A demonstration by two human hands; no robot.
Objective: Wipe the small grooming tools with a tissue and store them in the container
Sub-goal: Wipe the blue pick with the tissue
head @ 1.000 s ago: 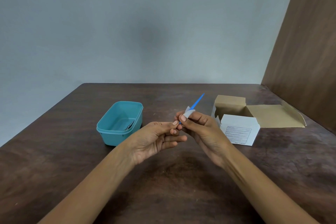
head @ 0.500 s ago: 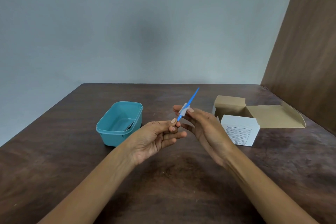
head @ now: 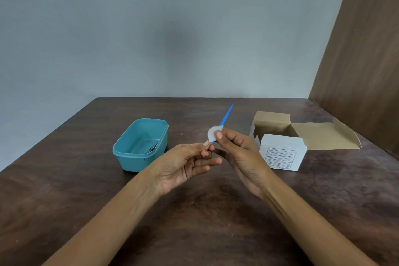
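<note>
Both hands pinch blue tool (head: 227,116); right hand (head: 239,153) wraps tissue (head: 212,133) round it.

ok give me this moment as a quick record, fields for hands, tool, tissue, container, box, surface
left hand: left hand pinches the lower end of the blue tool
right hand: right hand presses the tissue around the tool's shaft
tool: thin blue tool, tilted, pointed tip up and away, held above the table
tissue: small white tissue, wrapped low on the tool
container: teal container, open, left of the hands, dark metal tools inside
box: open cardboard box, right of the hands
surface: dark wooden table
</note>
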